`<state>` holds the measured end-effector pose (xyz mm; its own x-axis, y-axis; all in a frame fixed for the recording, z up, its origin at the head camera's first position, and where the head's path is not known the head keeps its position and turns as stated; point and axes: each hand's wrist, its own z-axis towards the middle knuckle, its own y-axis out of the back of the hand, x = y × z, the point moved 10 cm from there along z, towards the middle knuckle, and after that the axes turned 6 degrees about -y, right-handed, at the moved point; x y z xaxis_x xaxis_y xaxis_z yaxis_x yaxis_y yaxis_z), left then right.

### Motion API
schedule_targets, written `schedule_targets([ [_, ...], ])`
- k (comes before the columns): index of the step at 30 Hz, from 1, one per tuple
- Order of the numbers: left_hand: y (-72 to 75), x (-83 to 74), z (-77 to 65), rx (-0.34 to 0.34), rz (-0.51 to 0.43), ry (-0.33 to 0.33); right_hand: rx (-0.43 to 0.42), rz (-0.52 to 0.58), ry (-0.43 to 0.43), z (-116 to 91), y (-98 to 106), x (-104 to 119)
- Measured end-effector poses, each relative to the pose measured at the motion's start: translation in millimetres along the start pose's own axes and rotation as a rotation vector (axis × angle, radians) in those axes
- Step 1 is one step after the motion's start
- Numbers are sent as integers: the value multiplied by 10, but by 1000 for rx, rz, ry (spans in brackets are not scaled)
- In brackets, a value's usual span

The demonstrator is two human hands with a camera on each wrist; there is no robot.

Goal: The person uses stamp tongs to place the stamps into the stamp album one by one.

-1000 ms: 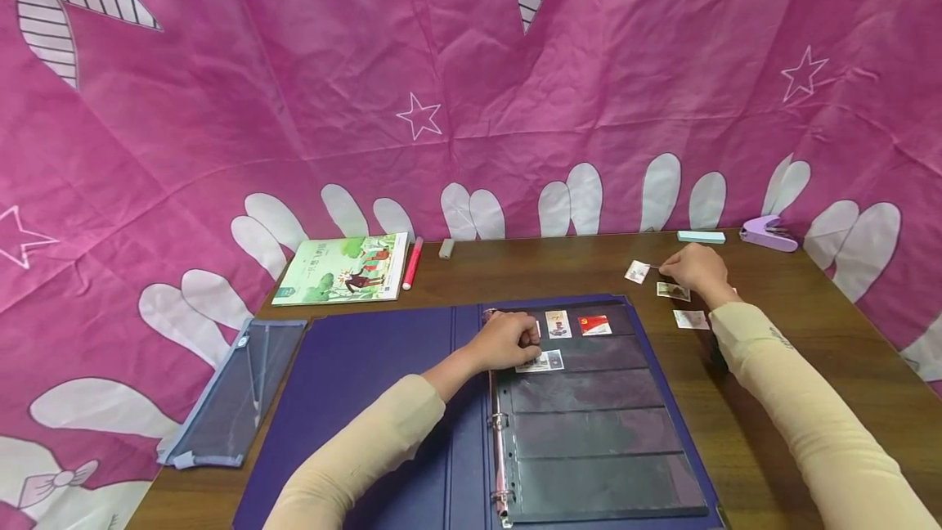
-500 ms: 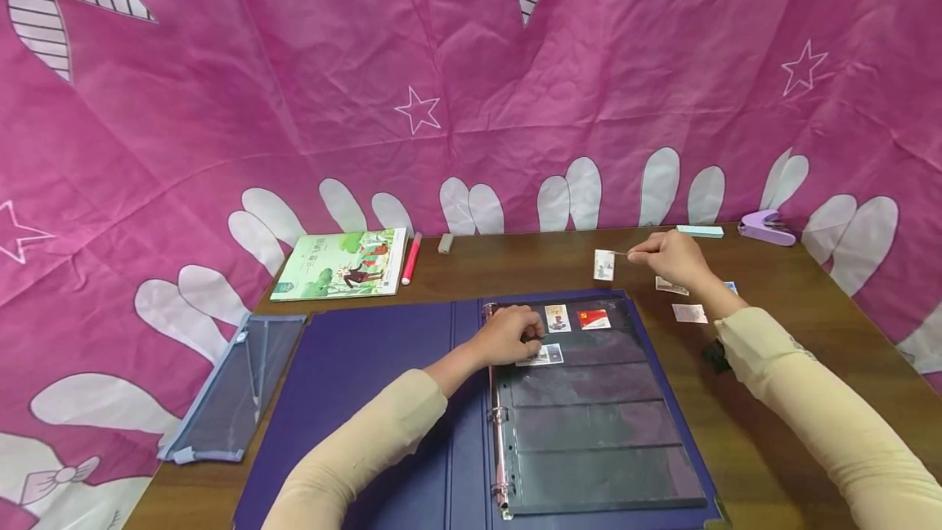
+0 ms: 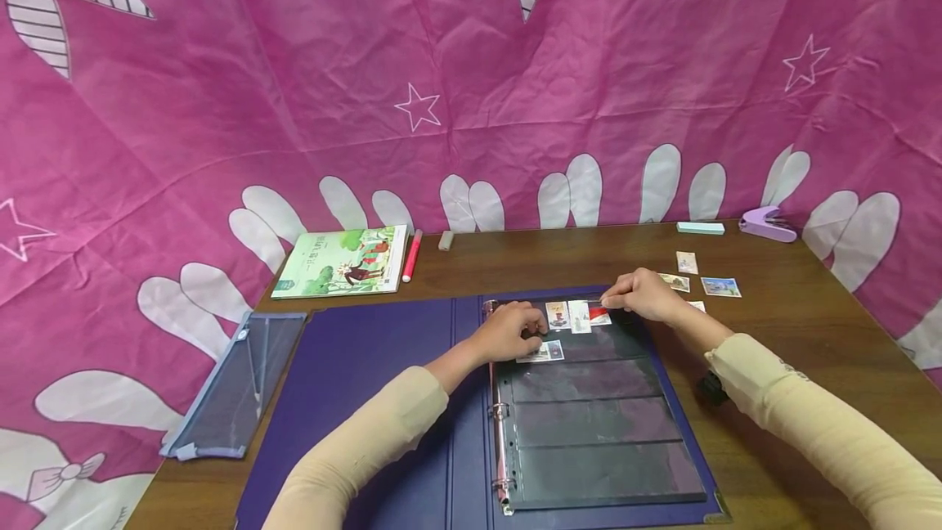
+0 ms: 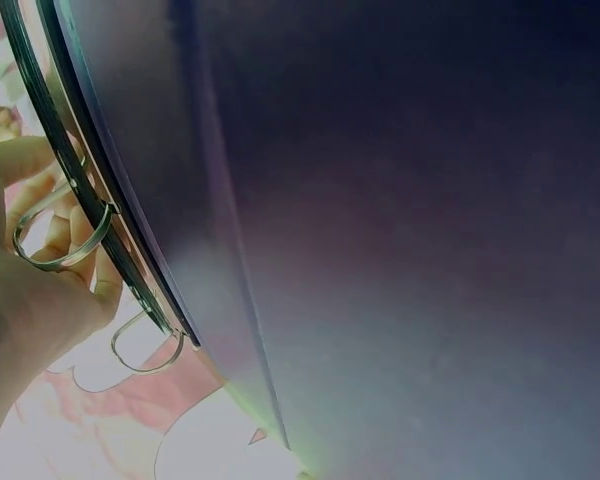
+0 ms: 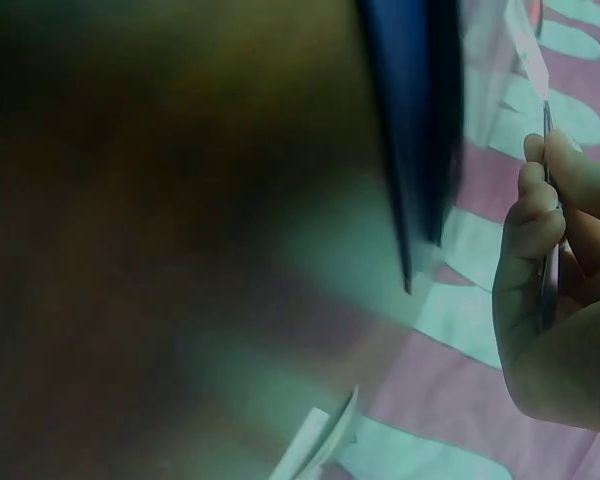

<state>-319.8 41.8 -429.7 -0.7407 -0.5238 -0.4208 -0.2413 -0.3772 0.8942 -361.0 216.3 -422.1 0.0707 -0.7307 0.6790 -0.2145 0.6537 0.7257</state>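
My right hand point(image 3: 643, 294) pinches slim metal tweezers point(image 5: 550, 285) over the top of the album page. A small pale stamp point(image 3: 580, 318) is at the tweezers' tip, partly in front of a red stamp point(image 3: 599, 316) in the top row. Left of it shows an upright stamp point(image 3: 557, 316). My left hand point(image 3: 506, 332) rests by the ring side of the black pocket page point(image 3: 596, 424), fingers bent and touching it. A wide stamp point(image 3: 548, 351) in the second row lies partly under those fingers. Metal rings point(image 4: 65, 262) pass near my left hand in the left wrist view.
The open purple binder point(image 3: 375, 391) covers the table's front. Loose stamps, one a blue picture stamp point(image 3: 720, 287), lie at right. Behind them are a mint box point(image 3: 701, 228) and purple stapler point(image 3: 768, 224). A book point(image 3: 342, 262), red marker point(image 3: 412, 256), eraser point(image 3: 446, 240) and mesh pouch point(image 3: 231, 387) stand left.
My right hand has carried the pale stamp in the tweezers from the loose stamps leftward and toward me, onto the page's top row. My left hand has stayed on the page.
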Motion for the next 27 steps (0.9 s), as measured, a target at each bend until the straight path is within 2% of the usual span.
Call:
schedule_targets([
  [11,-12,18,18,-10,10,-1,89,28,6,-76,-196,-80],
  [17,-18,38,20,-9,1,9,175,73,18,-53,-248,-82],
  [27,-45,71,31,3,-11,30,309,64,102,-17,-312,3],
])
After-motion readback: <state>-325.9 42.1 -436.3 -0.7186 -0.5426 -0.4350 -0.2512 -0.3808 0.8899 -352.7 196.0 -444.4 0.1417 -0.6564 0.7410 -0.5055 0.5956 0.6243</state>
